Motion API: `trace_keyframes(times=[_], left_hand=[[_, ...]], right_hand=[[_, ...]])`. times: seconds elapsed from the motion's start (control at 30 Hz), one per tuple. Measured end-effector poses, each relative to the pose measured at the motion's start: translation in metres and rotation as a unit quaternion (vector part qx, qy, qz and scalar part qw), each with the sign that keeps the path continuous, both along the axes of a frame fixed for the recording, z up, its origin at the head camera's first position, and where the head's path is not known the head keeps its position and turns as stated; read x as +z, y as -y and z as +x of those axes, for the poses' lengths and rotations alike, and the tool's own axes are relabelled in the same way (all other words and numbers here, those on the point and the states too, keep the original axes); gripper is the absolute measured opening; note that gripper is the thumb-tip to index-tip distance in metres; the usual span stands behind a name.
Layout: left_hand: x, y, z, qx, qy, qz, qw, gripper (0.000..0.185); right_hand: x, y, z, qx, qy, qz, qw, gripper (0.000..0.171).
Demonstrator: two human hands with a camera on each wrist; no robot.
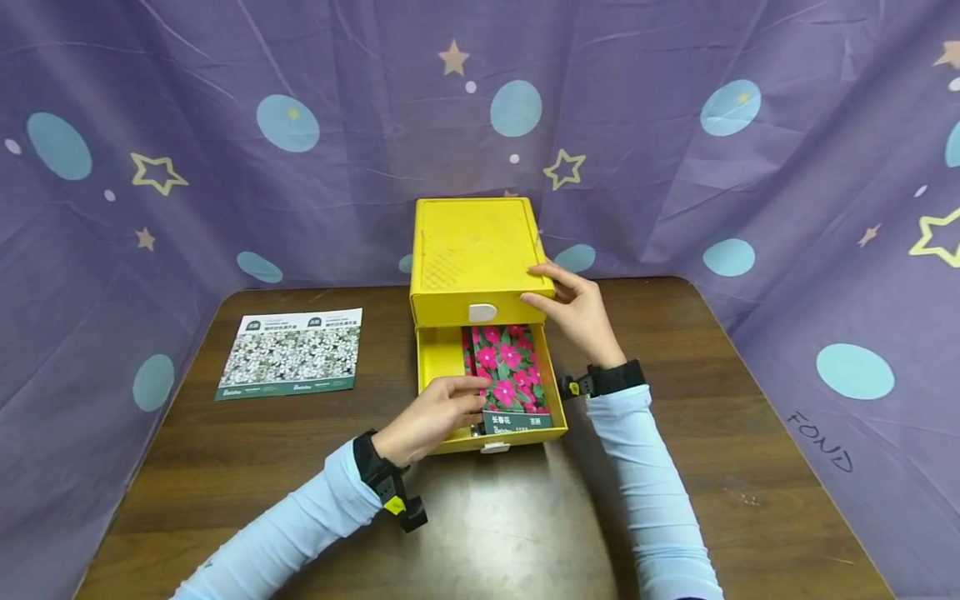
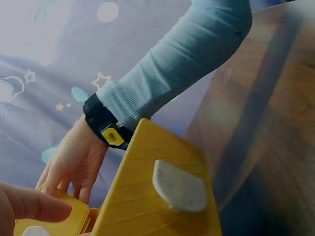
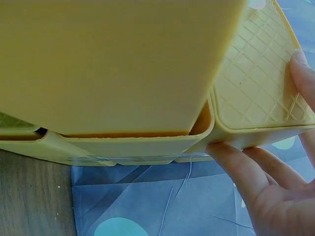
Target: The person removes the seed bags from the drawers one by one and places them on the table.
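A yellow two-drawer box stands at the back of the table with its lower drawer pulled out. Inside that drawer lies a seed packet printed with pink flowers, and the edge of a similar one shows at its left. My left hand is over the drawer's left side, fingers relaxed and reaching to the packet's left edge; whether they touch it cannot be told. At the box's upper right front corner, my right hand grips the casing, with thumb and fingers also against it in the right wrist view.
Two white-flower seed packets lie side by side on the wooden table, left of the box. A purple patterned curtain surrounds the table at the back and sides. White tabs mark the drawer fronts.
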State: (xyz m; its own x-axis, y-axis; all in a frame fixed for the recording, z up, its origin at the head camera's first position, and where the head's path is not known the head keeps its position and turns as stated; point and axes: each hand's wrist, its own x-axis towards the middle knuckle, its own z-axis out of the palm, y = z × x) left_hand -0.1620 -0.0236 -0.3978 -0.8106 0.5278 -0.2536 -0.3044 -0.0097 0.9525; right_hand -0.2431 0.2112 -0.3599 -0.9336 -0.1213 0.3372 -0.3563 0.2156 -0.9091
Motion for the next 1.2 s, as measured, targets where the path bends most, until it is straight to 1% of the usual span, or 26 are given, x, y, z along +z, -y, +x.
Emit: trace_keyframes(times=[0.07, 0.13, 0.23, 0.3, 0.37, 0.43, 0.57, 0.67, 0.73, 0.8, 0.83, 0.87, 0.93, 1.0, 1.03, 1.07, 1.13, 1.2], left_hand=[[0.0, 0.001, 0.0, 0.006, 0.012, 0.009, 0.9999, 0.041], [0.002, 0.002, -0.001, 0.03, 0.018, 0.019, 0.9992, 0.04], [0.007, 0.006, -0.002, 0.065, 0.013, 0.024, 0.9975, 0.037], [0.009, 0.011, -0.002, 0.087, 0.004, 0.016, 0.9961, 0.034], [0.012, 0.016, 0.001, 0.101, -0.007, 0.007, 0.9948, 0.032], [0.014, 0.022, 0.006, 0.113, -0.012, 0.007, 0.9935, 0.032], [0.015, 0.037, 0.018, 0.123, -0.032, 0.0, 0.9919, 0.029], [0.015, 0.054, 0.029, 0.138, -0.063, -0.023, 0.9882, 0.026], [0.015, 0.068, 0.037, 0.159, -0.086, -0.044, 0.9824, 0.023], [0.014, 0.085, 0.044, 0.192, -0.113, -0.073, 0.9721, 0.023], [0.014, 0.094, 0.048, 0.212, -0.123, -0.091, 0.9652, 0.024], [0.014, 0.103, 0.051, 0.234, -0.127, -0.109, 0.9577, 0.025], [0.012, 0.123, 0.057, 0.282, -0.129, -0.154, 0.938, 0.028], [0.008, 0.145, 0.063, 0.326, -0.114, -0.196, 0.918, 0.031], [0.006, 0.156, 0.066, 0.342, -0.108, -0.219, 0.9076, 0.032], [0.002, 0.168, 0.069, 0.356, -0.098, -0.235, 0.8989, 0.033], [-0.006, 0.192, 0.074, 0.378, -0.085, -0.274, 0.88, 0.034], [-0.018, 0.217, 0.078, 0.391, -0.063, -0.306, 0.8654, 0.034]], right_hand=[[0.0, 0.001, 0.0, 0.001, 0.0, -0.001, 1.0, 0.04], [-0.001, 0.001, 0.0, 0.001, -0.002, 0.0, 1.0, 0.041], [-0.001, 0.002, 0.0, 0.001, -0.004, 0.003, 1.0, 0.041], [-0.001, 0.003, 0.0, 0.001, -0.002, 0.004, 1.0, 0.041], [-0.002, 0.003, 0.0, 0.002, 0.0, 0.004, 1.0, 0.042], [-0.002, 0.003, 0.0, 0.005, 0.001, 0.002, 1.0, 0.042], [-0.002, 0.004, -0.001, 0.007, 0.0, -0.003, 1.0, 0.041], [-0.002, 0.005, -0.001, 0.007, -0.002, -0.004, 1.0, 0.041], [-0.002, 0.005, -0.001, 0.007, -0.005, -0.003, 1.0, 0.041], [-0.002, 0.005, -0.001, 0.005, -0.006, -0.002, 1.0, 0.041], [-0.002, 0.004, 0.0, 0.005, -0.006, -0.003, 1.0, 0.041], [-0.002, 0.004, 0.0, 0.004, -0.006, -0.003, 1.0, 0.041], [-0.002, 0.003, 0.001, 0.0, -0.005, -0.003, 1.0, 0.041], [-0.002, 0.003, 0.001, -0.002, -0.001, -0.003, 1.0, 0.041], [-0.002, 0.002, 0.001, -0.001, 0.001, -0.006, 1.0, 0.041], [-0.002, 0.002, 0.001, 0.0, 0.002, -0.007, 1.0, 0.042], [-0.002, 0.001, 0.001, 0.003, 0.004, -0.015, 1.0, 0.042], [-0.002, 0.001, 0.001, 0.004, 0.005, -0.021, 1.0, 0.042]])
